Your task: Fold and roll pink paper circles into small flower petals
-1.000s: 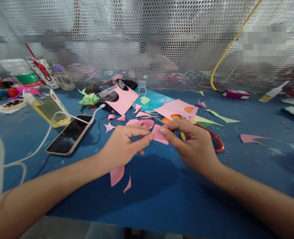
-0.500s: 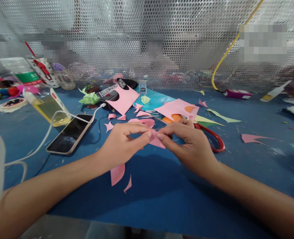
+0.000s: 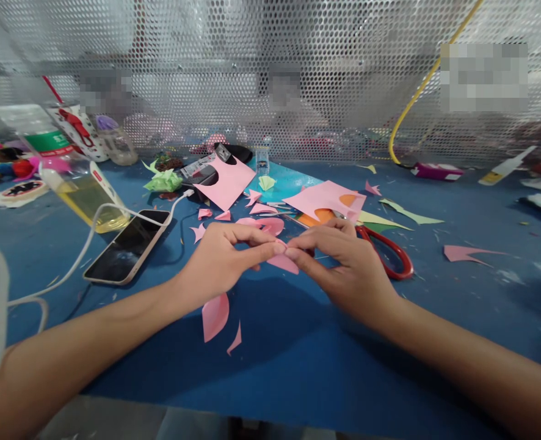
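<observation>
Between my hands is a small pink paper piece (image 3: 283, 263), pinched at its upper edge from both sides. My left hand (image 3: 220, 256) is closed on it with thumb and forefinger. My right hand (image 3: 348, 260) grips the same edge, its fingertips touching those of the left. Part of the paper is hidden by the fingers. Red-handled scissors (image 3: 405, 266) lie beside my right hand, their blades mostly covered. Below my left wrist rests a pink paper petal (image 3: 215, 316), and near it a thin pink scrap (image 3: 235, 340).
Cut pink sheets (image 3: 227, 180) and scraps lie behind my hands, over a blue sheet (image 3: 293, 180). A phone (image 3: 128, 247) with a white cable (image 3: 90, 235) and a bottle of yellowish liquid (image 3: 85, 189) stand left. A perforated metal screen (image 3: 234, 49) rises at the back.
My fingertips have come together along the paper's upper edge, and the paper has shifted slightly left and turned. The things on the table look the same.
</observation>
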`<state>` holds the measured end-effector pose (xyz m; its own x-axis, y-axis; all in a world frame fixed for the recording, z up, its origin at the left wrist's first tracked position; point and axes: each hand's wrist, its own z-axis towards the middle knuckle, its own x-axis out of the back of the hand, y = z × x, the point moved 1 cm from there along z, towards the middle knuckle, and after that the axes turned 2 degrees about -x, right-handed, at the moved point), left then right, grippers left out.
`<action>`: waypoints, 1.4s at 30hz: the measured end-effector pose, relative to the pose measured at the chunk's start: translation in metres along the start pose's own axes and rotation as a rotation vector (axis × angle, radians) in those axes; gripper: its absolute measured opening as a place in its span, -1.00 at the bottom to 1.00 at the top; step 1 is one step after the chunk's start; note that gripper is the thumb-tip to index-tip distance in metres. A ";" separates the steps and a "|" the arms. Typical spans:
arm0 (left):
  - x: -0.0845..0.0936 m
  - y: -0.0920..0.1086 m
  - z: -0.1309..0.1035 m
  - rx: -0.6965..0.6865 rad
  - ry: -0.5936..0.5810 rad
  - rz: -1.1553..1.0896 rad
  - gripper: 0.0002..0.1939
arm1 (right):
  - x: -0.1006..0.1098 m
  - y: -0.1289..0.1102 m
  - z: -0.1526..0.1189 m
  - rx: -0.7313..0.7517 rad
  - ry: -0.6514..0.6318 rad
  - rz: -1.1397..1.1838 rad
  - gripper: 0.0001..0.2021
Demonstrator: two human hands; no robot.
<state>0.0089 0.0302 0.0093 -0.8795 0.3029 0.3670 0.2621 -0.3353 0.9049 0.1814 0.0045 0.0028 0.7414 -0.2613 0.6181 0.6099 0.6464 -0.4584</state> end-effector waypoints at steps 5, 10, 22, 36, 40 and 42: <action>0.000 0.002 -0.001 -0.017 0.061 0.009 -0.76 | 0.003 -0.002 0.002 -0.060 -0.030 0.008 -0.92; -0.001 0.007 -0.002 -0.060 0.089 0.043 -0.83 | 0.003 -0.003 0.002 -0.050 -0.038 0.005 -0.89; 0.002 0.016 -0.008 -0.279 0.126 0.172 -0.94 | 0.005 -0.007 0.001 0.034 -0.076 0.000 -0.88; 0.002 0.008 0.000 -0.048 -0.072 -0.024 -0.81 | 0.001 -0.004 -0.001 -0.024 -0.075 0.008 -0.88; 0.000 0.008 0.000 -0.056 -0.097 -0.035 -0.84 | -0.002 -0.004 -0.001 -0.003 -0.100 0.021 -0.89; -0.001 0.008 -0.001 -0.090 -0.060 -0.003 -0.82 | -0.003 -0.004 -0.001 -0.009 -0.107 0.027 -0.89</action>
<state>0.0111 0.0260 0.0162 -0.8543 0.3555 0.3793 0.2209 -0.4122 0.8839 0.1767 0.0019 0.0023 0.7239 -0.1657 0.6697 0.5928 0.6459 -0.4810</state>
